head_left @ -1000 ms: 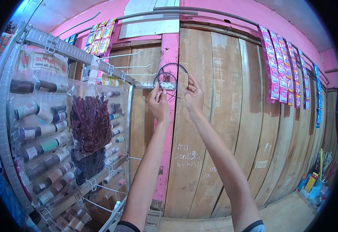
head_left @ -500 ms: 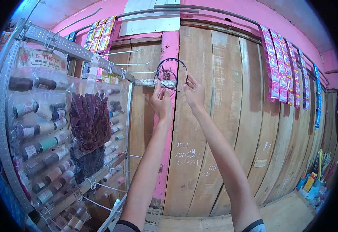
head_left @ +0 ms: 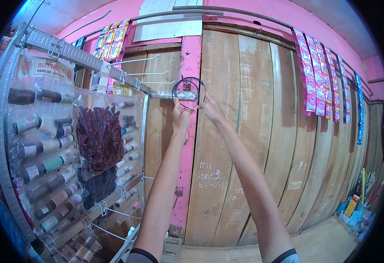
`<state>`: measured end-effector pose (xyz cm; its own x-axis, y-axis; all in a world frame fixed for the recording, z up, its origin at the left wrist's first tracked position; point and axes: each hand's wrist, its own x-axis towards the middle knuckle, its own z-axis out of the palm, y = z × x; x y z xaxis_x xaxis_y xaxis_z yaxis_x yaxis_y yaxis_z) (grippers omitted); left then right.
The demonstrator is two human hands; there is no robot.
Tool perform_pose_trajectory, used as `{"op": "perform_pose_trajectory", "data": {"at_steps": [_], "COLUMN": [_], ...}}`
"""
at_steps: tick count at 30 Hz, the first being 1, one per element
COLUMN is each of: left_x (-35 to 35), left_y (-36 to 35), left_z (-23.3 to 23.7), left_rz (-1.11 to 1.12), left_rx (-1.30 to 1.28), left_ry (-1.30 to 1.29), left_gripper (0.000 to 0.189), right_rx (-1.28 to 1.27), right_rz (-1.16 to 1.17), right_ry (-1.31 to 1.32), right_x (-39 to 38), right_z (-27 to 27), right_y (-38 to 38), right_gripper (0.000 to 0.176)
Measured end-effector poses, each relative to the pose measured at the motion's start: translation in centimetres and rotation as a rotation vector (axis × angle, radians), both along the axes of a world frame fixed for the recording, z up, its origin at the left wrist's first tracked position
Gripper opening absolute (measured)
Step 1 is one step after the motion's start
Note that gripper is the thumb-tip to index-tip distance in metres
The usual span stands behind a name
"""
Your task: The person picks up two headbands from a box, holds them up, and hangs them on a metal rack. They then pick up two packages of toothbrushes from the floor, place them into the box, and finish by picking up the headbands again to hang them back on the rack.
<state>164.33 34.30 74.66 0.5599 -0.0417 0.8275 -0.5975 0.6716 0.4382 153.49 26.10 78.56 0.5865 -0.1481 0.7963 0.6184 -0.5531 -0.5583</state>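
Observation:
Dark toothed headbands, apparently two overlapping hoops, are held up before the pink post at arm's length. My left hand pinches them from below at the left, fingers closed. On the other side, my right hand has its fingers closed at the right-hand end of the larger hoop. Behind the hoops lies a short metal crossbar fixed to the display rack. Exactly how the hoops are joined or nested I cannot make out.
At left stands a metal rack with protruding hooks, bagged thread spools and a bag of dark red hair ties or similar. A plank wall rises ahead. Sachet strips hang at right.
Both hands have lowered slightly and come closer together. The larger hoop has dropped and shifted left, now overlapping the smaller one more closely.

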Motion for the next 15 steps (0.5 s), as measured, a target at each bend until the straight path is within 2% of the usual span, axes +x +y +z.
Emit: {"op": "perform_pose_trajectory", "data": {"at_steps": [5,10,15], "left_x": [2.6,0.0,0.0], "left_y": [-0.2,1.8,1.7], "left_z": [0.5,0.5,0.4], "left_rz": [0.035,-0.077,-0.038], "left_rx": [-0.016,0.054,0.050], "left_ry": [0.024,0.143,0.184], "left_gripper": [0.075,0.066,0.068], "right_rx": [-0.017,0.049,0.080], "right_rz": [0.025,0.053,0.073], "right_ry": [0.101,0.097,0.160], "right_x": [-0.6,1.6,1.7], "right_z": [0.1,0.0,-0.2], "right_y": [0.3,-0.1,0.3], "right_gripper": [0.075,0.071,0.068]}}
